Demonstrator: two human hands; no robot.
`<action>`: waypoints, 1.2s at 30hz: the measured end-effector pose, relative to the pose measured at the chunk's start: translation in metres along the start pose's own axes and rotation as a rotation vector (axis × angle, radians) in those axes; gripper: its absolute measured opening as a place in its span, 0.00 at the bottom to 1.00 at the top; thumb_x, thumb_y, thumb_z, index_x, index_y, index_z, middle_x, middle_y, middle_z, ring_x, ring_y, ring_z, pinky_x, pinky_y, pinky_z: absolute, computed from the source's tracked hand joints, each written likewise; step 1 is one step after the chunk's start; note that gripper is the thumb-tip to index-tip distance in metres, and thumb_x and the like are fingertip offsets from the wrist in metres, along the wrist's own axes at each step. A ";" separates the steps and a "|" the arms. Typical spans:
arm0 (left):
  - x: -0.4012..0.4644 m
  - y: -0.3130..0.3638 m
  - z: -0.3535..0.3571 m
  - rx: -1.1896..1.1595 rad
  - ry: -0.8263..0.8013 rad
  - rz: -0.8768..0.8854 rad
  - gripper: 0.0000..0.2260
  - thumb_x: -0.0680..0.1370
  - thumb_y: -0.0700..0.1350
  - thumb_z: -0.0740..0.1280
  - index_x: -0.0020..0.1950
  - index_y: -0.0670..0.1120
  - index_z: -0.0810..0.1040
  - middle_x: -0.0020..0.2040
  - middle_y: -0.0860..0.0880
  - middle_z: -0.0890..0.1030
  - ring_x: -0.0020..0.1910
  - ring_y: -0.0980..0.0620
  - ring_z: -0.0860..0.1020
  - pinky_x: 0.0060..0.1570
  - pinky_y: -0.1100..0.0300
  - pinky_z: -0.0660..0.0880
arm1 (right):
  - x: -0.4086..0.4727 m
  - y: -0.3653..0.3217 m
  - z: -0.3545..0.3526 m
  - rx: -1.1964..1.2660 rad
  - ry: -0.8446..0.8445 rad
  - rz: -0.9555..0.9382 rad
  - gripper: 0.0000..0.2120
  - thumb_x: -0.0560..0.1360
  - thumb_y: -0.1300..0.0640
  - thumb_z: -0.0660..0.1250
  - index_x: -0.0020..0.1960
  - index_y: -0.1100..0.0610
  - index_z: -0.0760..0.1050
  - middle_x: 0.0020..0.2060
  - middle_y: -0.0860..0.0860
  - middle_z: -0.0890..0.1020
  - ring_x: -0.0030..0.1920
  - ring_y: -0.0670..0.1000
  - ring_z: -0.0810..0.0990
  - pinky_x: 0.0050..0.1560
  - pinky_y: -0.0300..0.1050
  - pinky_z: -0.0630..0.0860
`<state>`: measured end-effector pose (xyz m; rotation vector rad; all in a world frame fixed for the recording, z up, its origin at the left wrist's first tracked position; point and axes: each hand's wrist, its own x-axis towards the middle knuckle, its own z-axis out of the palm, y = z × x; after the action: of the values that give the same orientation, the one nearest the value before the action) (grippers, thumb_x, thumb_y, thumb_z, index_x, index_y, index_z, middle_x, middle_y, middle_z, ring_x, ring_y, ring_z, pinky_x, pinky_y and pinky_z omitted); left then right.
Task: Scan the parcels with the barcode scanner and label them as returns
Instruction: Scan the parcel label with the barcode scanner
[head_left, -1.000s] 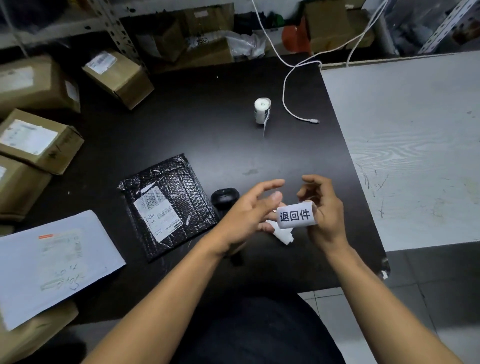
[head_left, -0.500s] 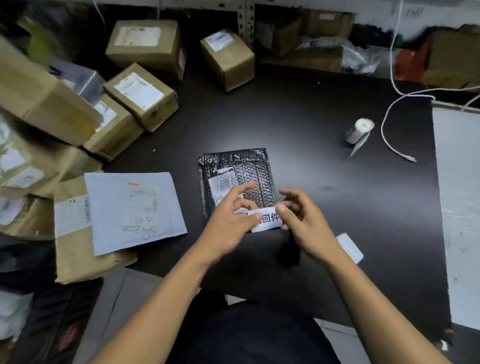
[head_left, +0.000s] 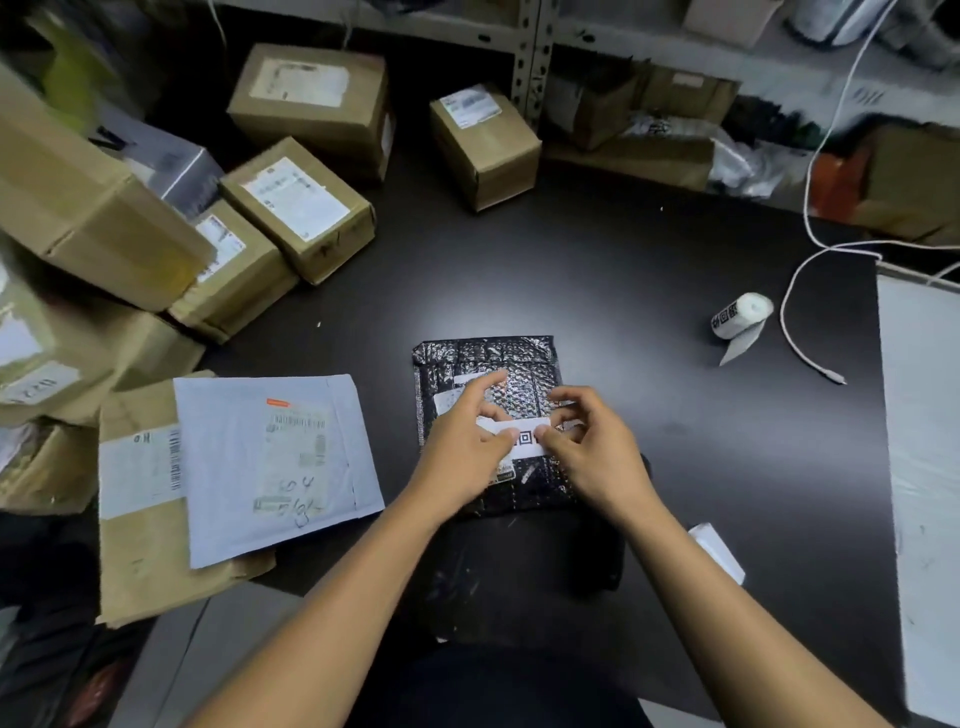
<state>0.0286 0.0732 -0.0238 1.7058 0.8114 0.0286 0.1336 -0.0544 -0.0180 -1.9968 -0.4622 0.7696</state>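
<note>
- Left hand (head_left: 465, 449) on the black bag (head_left: 519, 364), thumb and first finger pinching the left end of the sticker (head_left: 524, 439), other fingers spread over the bag.
- Right hand (head_left: 597, 452) on the same bag, thumb and fingers curled, pinching the right end of the sticker.
- Sticker white, with black marks in the middle, lying flat across the bag between both hands.
- Black bag shiny and bumpy, flat on the dark table (head_left: 623, 286), near the front edge, partly under the hands.
- Shipping label (head_left: 451, 400) on the bag, mostly hidden by the left hand.
- Small white paper strip (head_left: 719, 553) on the table just right of the right arm.
- Grey mailer (head_left: 270, 462) left of the bag, lying on top of a flat brown parcel (head_left: 140, 519).
- Sticker roll (head_left: 740, 314) far right on the table, on its side, loose end hanging out.
- White cable (head_left: 800, 322) curling past the roll, plug end on the table.
- White board (head_left: 924, 467) at the right edge.
- Brown boxes (head_left: 306, 208) with white labels piled at the left and back; one box (head_left: 485, 148) alone near the shelf post (head_left: 527, 62).
- Scanner: cannot tell where.
</note>
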 end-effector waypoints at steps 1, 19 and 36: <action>0.008 -0.001 0.002 0.015 -0.007 -0.004 0.29 0.77 0.41 0.70 0.72 0.63 0.65 0.52 0.56 0.76 0.32 0.59 0.75 0.33 0.61 0.75 | 0.008 0.001 0.000 -0.051 0.014 0.001 0.16 0.74 0.62 0.71 0.57 0.48 0.73 0.40 0.44 0.78 0.31 0.42 0.74 0.38 0.35 0.73; 0.088 -0.007 0.015 0.589 -0.054 0.002 0.33 0.79 0.41 0.65 0.79 0.56 0.53 0.70 0.45 0.72 0.62 0.40 0.76 0.58 0.46 0.75 | 0.098 0.007 0.028 -0.547 -0.133 0.047 0.22 0.75 0.58 0.69 0.68 0.58 0.69 0.57 0.56 0.79 0.57 0.59 0.78 0.53 0.48 0.73; 0.073 -0.024 -0.001 0.710 0.201 0.039 0.30 0.76 0.55 0.69 0.76 0.55 0.63 0.67 0.48 0.65 0.67 0.47 0.64 0.58 0.52 0.72 | 0.082 0.001 0.024 -0.632 -0.129 0.046 0.24 0.77 0.52 0.66 0.70 0.55 0.63 0.63 0.57 0.70 0.57 0.61 0.76 0.53 0.54 0.74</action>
<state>0.0720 0.1141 -0.0725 2.4157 1.0091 -0.0714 0.1771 0.0083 -0.0555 -2.5526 -0.8148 0.8543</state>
